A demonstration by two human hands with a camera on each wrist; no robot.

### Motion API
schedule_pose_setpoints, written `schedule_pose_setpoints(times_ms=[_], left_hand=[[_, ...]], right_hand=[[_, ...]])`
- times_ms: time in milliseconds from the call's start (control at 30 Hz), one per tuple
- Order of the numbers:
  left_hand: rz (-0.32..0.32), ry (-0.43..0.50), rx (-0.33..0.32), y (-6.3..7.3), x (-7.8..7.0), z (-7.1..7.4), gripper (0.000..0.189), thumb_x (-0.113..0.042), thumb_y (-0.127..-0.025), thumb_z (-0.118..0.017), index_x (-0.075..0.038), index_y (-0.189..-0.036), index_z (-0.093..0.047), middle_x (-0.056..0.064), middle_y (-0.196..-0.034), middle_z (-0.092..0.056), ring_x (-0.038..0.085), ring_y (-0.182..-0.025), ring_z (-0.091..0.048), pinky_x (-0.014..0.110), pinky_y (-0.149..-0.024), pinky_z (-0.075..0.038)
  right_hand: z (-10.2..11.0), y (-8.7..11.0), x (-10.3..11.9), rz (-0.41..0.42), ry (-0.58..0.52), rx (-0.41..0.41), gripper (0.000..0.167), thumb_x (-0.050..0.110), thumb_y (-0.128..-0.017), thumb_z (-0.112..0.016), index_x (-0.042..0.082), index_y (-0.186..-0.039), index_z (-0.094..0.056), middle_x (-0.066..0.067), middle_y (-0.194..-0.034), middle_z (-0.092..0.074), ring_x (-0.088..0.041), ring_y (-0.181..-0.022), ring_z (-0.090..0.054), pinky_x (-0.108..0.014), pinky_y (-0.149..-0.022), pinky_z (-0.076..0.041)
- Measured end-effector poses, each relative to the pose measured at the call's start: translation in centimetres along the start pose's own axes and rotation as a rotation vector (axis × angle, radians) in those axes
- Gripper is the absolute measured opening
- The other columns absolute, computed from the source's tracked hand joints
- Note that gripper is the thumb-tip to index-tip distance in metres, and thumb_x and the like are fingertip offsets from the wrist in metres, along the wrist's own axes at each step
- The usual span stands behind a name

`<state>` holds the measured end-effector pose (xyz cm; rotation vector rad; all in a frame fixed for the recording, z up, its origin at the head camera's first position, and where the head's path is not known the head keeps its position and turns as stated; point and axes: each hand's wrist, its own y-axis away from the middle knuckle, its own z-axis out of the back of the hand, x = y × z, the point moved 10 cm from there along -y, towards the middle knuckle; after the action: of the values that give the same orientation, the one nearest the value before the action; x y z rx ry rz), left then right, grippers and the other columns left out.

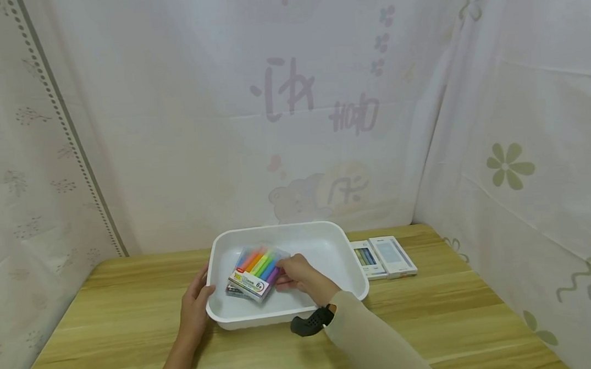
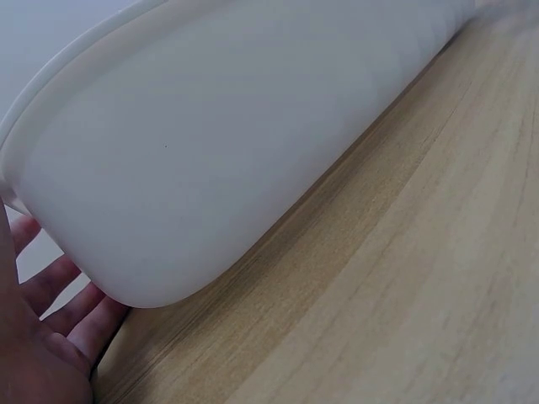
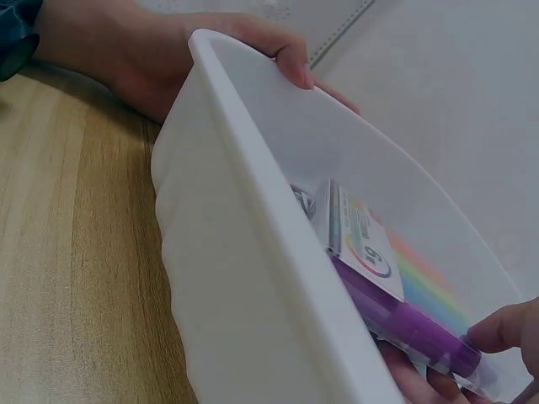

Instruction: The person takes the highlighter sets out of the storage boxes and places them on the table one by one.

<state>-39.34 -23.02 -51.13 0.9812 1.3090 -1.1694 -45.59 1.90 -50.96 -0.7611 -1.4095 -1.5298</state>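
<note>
A white plastic tray [image 1: 323, 255] stands on the wooden table. My left hand [image 1: 194, 307] holds its left end, thumb over the rim and fingers spread along the outer wall. With my right hand [image 1: 301, 275] I pinch the right edge of a clear pack of rainbow-coloured highlighters [image 1: 262, 268] inside the tray. In the right wrist view the thumb presses the purple highlighter [image 3: 413, 328] side, and other fingers lie beneath the pack. Under the highlighters' lower left corner a second clear packet [image 1: 236, 291] with dark contents peeks out, mostly hidden.
To the right of the tray, two flat white boxes lie side by side on the table [image 1: 459, 293]: a box with a window of coloured sticks [image 1: 366, 257] and a box with a pale blue panel [image 1: 391, 254]. Printed cloth [image 1: 225, 154] hangs behind and at both sides.
</note>
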Motion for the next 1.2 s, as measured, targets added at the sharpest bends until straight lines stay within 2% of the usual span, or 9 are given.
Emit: schedule_pose_setpoints(times_ms=[133,233,433,633,800,967,1200], left_hand=[[-0.003,-0.012,-0.003,0.1,-0.1,0.0,0.056,-0.011,-0.102,-0.045,-0.017,-0.157,-0.038,0.022,-0.157,-0.044,0.031,-0.13,-0.055,0.014,-0.082,-0.052],[-0.003,-0.016,-0.003,0.1,-0.1,0.0,0.056,-0.012,-0.103,-0.045,-0.017,-0.157,-0.038,0.021,-0.158,-0.042,0.038,-0.134,-0.051,0.014,-0.082,-0.051],[0.0,-0.024,-0.002,0.2,-0.1,0.0,0.055,-0.013,-0.103,-0.045,-0.018,-0.158,-0.037,0.022,-0.158,-0.042,0.039,-0.134,-0.051,0.014,-0.082,-0.051],[0.002,-0.031,-0.003,0.1,0.0,0.0,0.055,-0.014,-0.103,-0.045,-0.019,-0.157,-0.038,0.021,-0.158,-0.043,0.04,-0.133,-0.053,0.016,-0.083,-0.052],[0.007,-0.033,-0.011,0.0,0.0,0.0,0.055,-0.014,-0.102,-0.046,-0.02,-0.156,-0.04,0.021,-0.157,-0.045,0.04,-0.131,-0.053,0.015,-0.082,-0.052],[0.012,-0.04,-0.008,0.1,0.0,-0.1,0.055,-0.014,-0.102,-0.046,-0.019,-0.156,-0.039,0.021,-0.157,-0.044,0.04,-0.134,-0.052,0.014,-0.083,-0.051],[0.016,-0.04,-0.009,0.0,0.2,0.0,0.055,-0.013,-0.102,-0.045,-0.019,-0.157,-0.039,0.019,-0.158,-0.043,0.039,-0.136,-0.05,0.013,-0.084,-0.05]], right_hand=[[0.3,0.2,0.0,-0.004,-0.068,0.006,0.032,0.01,-0.094,-0.059,-0.006,-0.122,-0.053,-0.012,-0.091,-0.067,-0.017,-0.069,-0.068,-0.036,-0.071,-0.063],[0.3,0.3,0.0,-0.008,-0.093,0.022,0.042,0.007,-0.093,-0.062,-0.006,-0.131,-0.048,-0.015,-0.098,-0.068,-0.019,-0.073,-0.071,-0.037,-0.071,-0.063],[0.5,0.5,0.0,-0.007,-0.094,0.025,0.065,0.005,-0.094,-0.063,-0.005,-0.15,-0.033,-0.023,-0.113,-0.068,-0.024,-0.081,-0.073,-0.039,-0.073,-0.062],[0.7,0.7,0.1,0.024,-0.103,0.003,0.076,0.003,-0.094,-0.062,-0.001,-0.158,-0.021,-0.026,-0.125,-0.065,-0.028,-0.095,-0.073,-0.039,-0.075,-0.062],[1.2,0.9,0.4,0.063,-0.119,-0.047,0.073,0.003,-0.096,-0.061,-0.001,-0.158,-0.024,-0.026,-0.131,-0.06,-0.028,-0.104,-0.067,-0.038,-0.08,-0.062],[1.8,1.2,0.6,0.086,-0.109,-0.082,0.069,0.004,-0.096,-0.06,0.002,-0.158,-0.03,-0.024,-0.131,-0.06,-0.025,-0.099,-0.065,-0.037,-0.079,-0.062],[2.5,1.4,0.8,0.125,-0.106,-0.079,0.066,0.006,-0.097,-0.059,0.002,-0.157,-0.032,-0.024,-0.13,-0.061,-0.022,-0.093,-0.066,-0.035,-0.076,-0.062]])
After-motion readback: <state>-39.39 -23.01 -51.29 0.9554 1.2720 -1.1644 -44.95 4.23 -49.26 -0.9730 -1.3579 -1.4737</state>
